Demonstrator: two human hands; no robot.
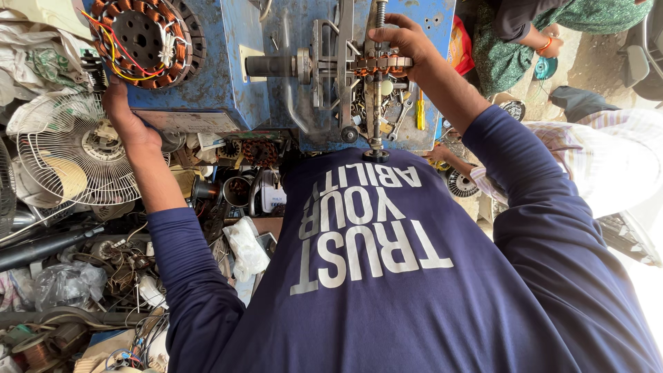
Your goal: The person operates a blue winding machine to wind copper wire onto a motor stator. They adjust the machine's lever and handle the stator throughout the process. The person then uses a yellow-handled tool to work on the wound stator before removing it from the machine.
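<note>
Closely hemmed, right hand (407, 43) gripping coil former (378, 64)

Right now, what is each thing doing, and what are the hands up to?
Left hand: rests on the blue machine, under the stator.
Right hand: grips the copper winding former.
Stator: coils wound, wires loose.
Fan guard: off its fan, lying flat.
Screwdriver: lying unused.

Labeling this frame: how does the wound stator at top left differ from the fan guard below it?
The wound stator is a dark ring packed with copper coils and red and yellow leads; the fan guard is a pale open wire grille. The stator sits by the blue machine, above the left hand; the guard lies among clutter. Both are round.
</note>
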